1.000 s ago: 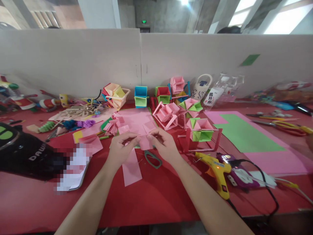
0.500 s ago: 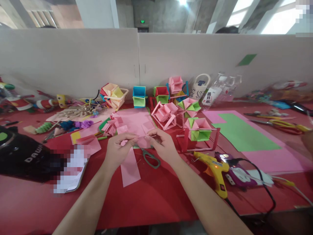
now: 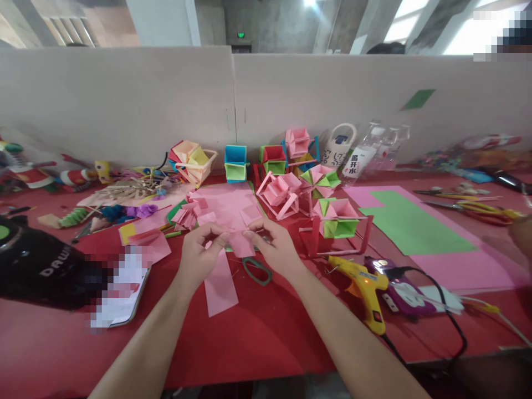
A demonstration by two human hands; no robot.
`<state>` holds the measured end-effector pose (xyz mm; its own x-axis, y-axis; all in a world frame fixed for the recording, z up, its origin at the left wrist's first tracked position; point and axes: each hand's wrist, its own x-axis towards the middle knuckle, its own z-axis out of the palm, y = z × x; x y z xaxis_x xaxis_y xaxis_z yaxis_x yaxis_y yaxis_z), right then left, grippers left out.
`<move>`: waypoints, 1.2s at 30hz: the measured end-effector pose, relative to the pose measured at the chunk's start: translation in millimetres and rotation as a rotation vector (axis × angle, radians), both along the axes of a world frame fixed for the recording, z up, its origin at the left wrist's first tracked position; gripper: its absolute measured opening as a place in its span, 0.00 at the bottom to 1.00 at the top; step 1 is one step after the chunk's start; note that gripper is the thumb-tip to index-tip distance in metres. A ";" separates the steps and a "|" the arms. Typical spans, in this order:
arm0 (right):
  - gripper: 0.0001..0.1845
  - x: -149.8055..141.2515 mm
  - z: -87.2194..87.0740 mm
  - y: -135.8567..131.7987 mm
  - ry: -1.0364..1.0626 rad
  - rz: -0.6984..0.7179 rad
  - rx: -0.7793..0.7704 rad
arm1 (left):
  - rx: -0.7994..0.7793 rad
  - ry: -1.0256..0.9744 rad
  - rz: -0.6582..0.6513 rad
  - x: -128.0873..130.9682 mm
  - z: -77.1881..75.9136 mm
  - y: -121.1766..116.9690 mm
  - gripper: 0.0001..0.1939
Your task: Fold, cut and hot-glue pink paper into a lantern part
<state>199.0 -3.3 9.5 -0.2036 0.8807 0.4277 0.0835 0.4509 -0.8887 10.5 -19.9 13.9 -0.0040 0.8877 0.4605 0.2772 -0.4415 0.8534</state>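
Observation:
Between my two hands is a small piece of pink paper (image 3: 241, 244), its lower part hanging down toward me. My left hand (image 3: 202, 249) pinches its left edge between thumb and forefinger, while my right hand (image 3: 268, 244) pinches the right edge the same way. Just below lie the green-grey handles of scissors (image 3: 257, 271), their blades hidden under the paper. A pink paper strip (image 3: 221, 288) rests on the red table below my left hand. Beyond my fingers spreads a larger pink sheet (image 3: 226, 197), with folded pink pieces (image 3: 191, 213) at its left.
Several folded-paper wheels in frames, one pink and green (image 3: 338, 219), stand behind and right. A yellow glue gun (image 3: 363, 288) lies by a purple power strip (image 3: 405, 293) with cables. At left are a black container (image 3: 41, 260) and a phone (image 3: 124, 293). Another person's hand (image 3: 521, 233) shows far right.
The pink paper between my fingers has tipped so that its face now hangs down and shows more fully. Both hands keep their pinch and have hardly shifted.

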 end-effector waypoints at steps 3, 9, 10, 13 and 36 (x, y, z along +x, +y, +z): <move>0.07 -1.5 -1.2 -0.7 0.009 -0.007 -0.029 | -0.041 -0.023 0.012 0.9 -0.4 0.6 0.07; 0.09 -0.8 -0.7 0.5 0.047 -0.029 -0.050 | -0.158 -0.032 0.020 1.7 -5.0 4.7 0.09; 0.09 -0.6 -0.1 0.8 0.046 -0.028 -0.051 | -0.174 -0.045 0.026 1.6 -5.7 5.6 0.10; 0.11 0.0 0.0 2.2 0.030 -0.027 -0.056 | -0.226 -0.098 0.023 1.6 -6.9 8.2 0.12; 0.08 0.3 -14.1 5.7 -0.086 -0.111 -0.011 | -0.373 -0.097 -0.069 -1.7 -10.5 11.2 0.20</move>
